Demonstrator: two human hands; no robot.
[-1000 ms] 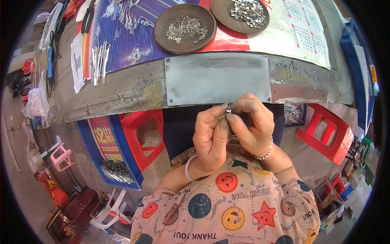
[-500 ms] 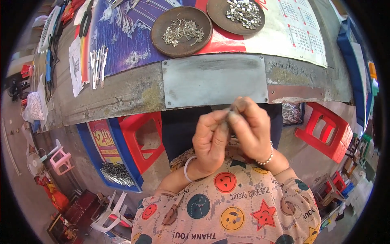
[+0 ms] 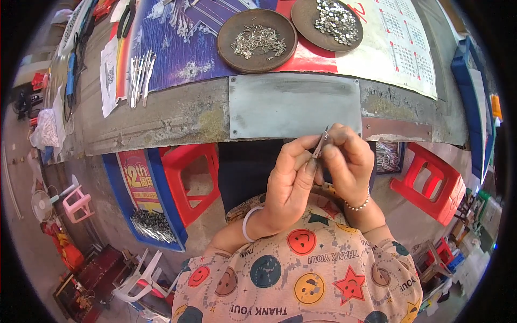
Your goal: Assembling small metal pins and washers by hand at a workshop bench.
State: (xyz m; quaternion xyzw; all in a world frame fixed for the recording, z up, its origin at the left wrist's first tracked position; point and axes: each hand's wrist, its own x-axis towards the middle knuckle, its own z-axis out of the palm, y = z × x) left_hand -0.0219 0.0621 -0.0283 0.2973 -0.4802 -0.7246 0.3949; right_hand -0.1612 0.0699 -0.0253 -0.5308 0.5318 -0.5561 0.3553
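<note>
We pinch a small, pointed metal piece (image 3: pixel 322 143) in our left grip (image 3: pixel 293 183), between thumb and fingers. Its tip points up and away from us, by the near edge of the desk (image 3: pixel 172 126). Our right grip (image 3: pixel 351 160) curls close beside the piece, but we can't tell if it pinches anything too. Past our hands is a flat gray sheet (image 3: pixel 293 105). Behind that, one brown dish (image 3: pixel 258 65) has thin metal bits, and another brown dish (image 3: pixel 306 27) has shiny round bits.
</note>
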